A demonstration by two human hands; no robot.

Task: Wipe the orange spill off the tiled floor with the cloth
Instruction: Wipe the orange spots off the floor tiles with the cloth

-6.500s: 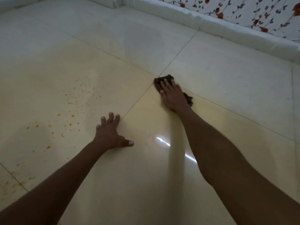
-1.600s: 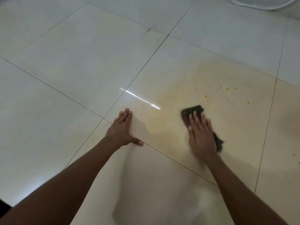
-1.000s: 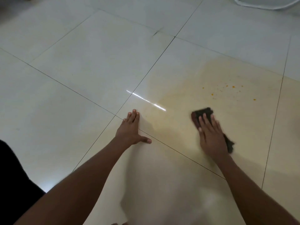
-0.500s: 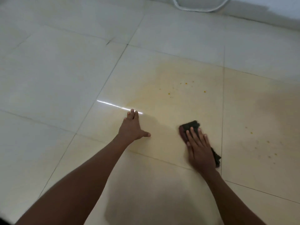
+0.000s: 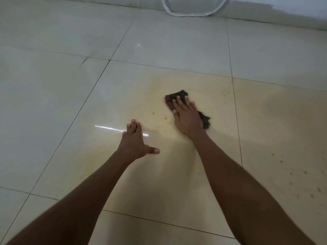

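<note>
Tiled floor (image 5: 53,103): pale glossy tiles, thin dark joints, a bright streak of glare beside the left hand.
Orange spill (image 5: 177,138): faint yellowish film across the middle tile; orange specks just left of the right hand and more on the next tile to the right.
White cord (image 5: 191,14): looped at the far wall, well apart from the hands.
Cloth (image 5: 178,96): dark, crumpled, flat on the stained tile.
Right hand (image 5: 187,117): fingers straight, pressing on the cloth.
Left hand (image 5: 135,142): flat, fingers extended, thumb splayed, holding nothing, near the cloth.

dark crumpled cloth (image 5: 178,96) flat on yellow-stained tiled floor (image 5: 123,85), orange spill (image 5: 165,118) droplets beside
</note>
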